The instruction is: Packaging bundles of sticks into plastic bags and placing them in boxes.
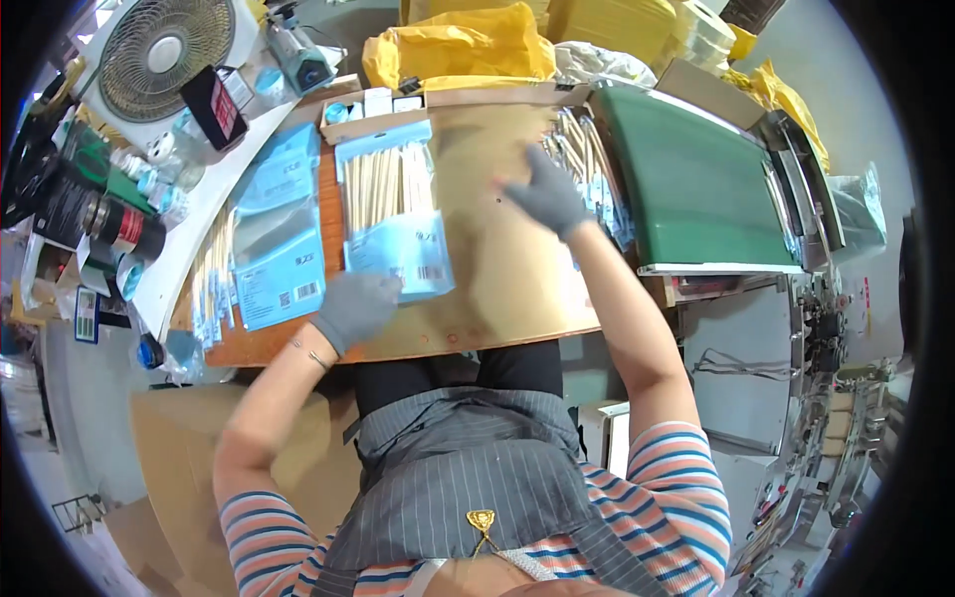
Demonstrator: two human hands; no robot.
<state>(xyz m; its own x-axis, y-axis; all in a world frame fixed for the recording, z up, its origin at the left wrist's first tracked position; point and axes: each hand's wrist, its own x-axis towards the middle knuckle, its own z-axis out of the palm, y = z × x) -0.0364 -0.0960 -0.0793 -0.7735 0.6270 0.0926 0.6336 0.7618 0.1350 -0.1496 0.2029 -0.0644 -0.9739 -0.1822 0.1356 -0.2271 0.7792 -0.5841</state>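
Observation:
My left hand (pixel 356 306), in a grey glove, presses on the lower edge of a clear packet with a blue label card (pixel 400 254) that holds pale wooden sticks (pixel 386 184). My right hand (pixel 545 198), also gloved, is blurred and reaches toward a heap of packed sticks (pixel 587 159) by the green conveyor belt (pixel 696 184). Whether it grips anything cannot be made out. Both hands work on a brown wooden table (pixel 517 289).
A stack of blue-labelled bags (pixel 279 234) lies to the left, with more stick packets (pixel 211 274) beside it. A cardboard box (pixel 373 107) stands at the back, yellow bags (pixel 463 48) behind it. A fan (pixel 164 50), bottles and cans (pixel 119 224) crowd the left.

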